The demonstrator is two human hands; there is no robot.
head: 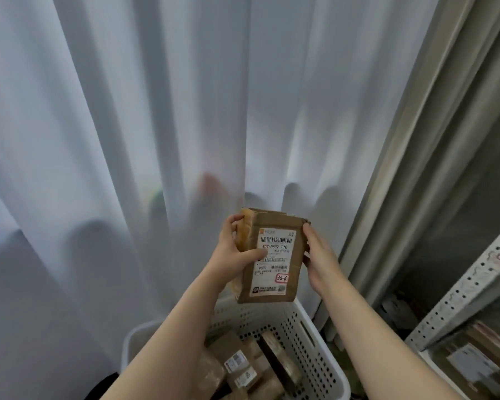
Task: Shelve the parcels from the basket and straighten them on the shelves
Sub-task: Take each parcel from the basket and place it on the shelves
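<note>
A brown cardboard parcel (293, 281) with a white shipping label is held upright in front of me, above the basket. My left hand (231, 252) grips its left edge, with the thumb across the label. My right hand (321, 255) holds its right edge, fingers behind the box. Below stands a white perforated basket (306, 339) with several brown parcels (243, 368) lying in it. My forearms partly cover the basket's left rim.
A white curtain (156, 125) hangs across the whole background. At the right stands a grey metal shelf unit (462, 287) with a perforated upright and a small handwritten tag. Labelled parcels (474, 368) sit on its lower shelf at the bottom right.
</note>
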